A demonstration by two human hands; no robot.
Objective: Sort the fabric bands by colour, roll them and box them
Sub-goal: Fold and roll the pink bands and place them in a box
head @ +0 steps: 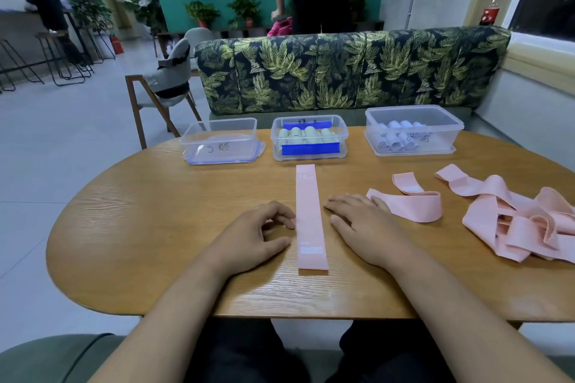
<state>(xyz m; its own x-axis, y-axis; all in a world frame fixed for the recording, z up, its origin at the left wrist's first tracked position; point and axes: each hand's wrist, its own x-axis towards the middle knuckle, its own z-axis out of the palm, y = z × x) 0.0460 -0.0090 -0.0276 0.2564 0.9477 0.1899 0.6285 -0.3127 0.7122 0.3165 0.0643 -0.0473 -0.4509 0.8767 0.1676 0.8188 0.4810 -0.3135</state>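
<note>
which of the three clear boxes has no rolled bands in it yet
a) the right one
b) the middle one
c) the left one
c: the left box shows only its bare bottom with handwriting on it, while the middle box holds pale green rolls and the right box holds pale bluish rolls.

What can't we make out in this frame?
Head view only:
- Pink band pile: cut off by right edge, count unclear.
- Handwriting on left box and right box: too small.
- Green rolls in middle box: partly hidden by blue strip.
- White tag on flat pink band: blurred.
</note>
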